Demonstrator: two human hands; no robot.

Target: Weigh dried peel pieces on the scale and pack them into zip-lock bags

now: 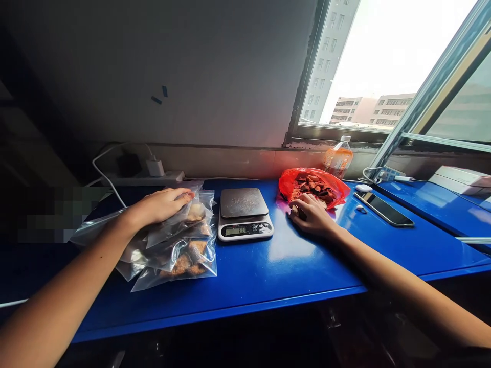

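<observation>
My left hand [169, 204] lies with fingers stretched out over a pile of clear plastic bags, touching the upper ones. Brown, rough chunks show inside the nearest clear bag [209, 268]. Right of the pile stands a white kitchen scale [245, 232] with a bare metal plate [244, 200] and a lit display too small to read surely. My right hand [312, 217] is closed, fingers curled down at the front of an open red plastic bag [286, 179]. Dark brown, shell-like pieces [312, 185] fill this bag. What the curled fingers hold is mostly hidden.
Behind the red bag stands a bottle of orange drink [338, 156]. A phone [383, 208], a white earphone case [363, 188] and an earbud [361, 209] lie on the blue table [245, 286]. A power strip with a charger [155, 167] sits at the back left.
</observation>
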